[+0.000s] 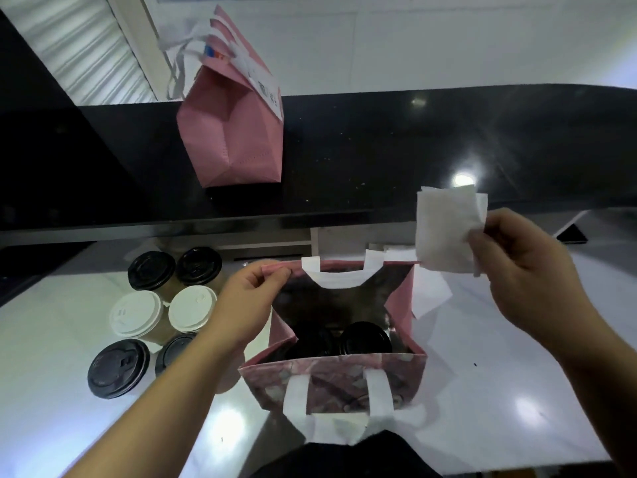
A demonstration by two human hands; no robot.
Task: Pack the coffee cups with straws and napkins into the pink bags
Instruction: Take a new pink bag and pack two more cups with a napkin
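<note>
Left hand [253,298] reaches in from the lower left, forearm angled up across the white counter [517,374], thumb and fingertips pinching the far left corner of the open pink bag [331,384] and holding its rim up. That forearm covers part of a black-lidded cup [174,351] in the cluster of coffee cups [151,315] standing just left of the bag: four black lids, two white, and little of the cup bodies shows from above.

The open pink bag stands on the counter right in front of the person, mouth wide, white handles [332,276] at the near and far rims. Inside it is dark; one black lid [365,339] is clear at the bottom, and a second shape beside it is too shadowed to make out.

Further back, a second pink bag [234,132] sits closed on the black ledge [413,150], white handles and a printed slip at its top.

Right hand [527,270] is raised over the bag's far right corner, thumb and fingers clamped on white napkins [444,229], which fan upward. More white paper [431,298] lies behind the bag, partly hidden.
</note>
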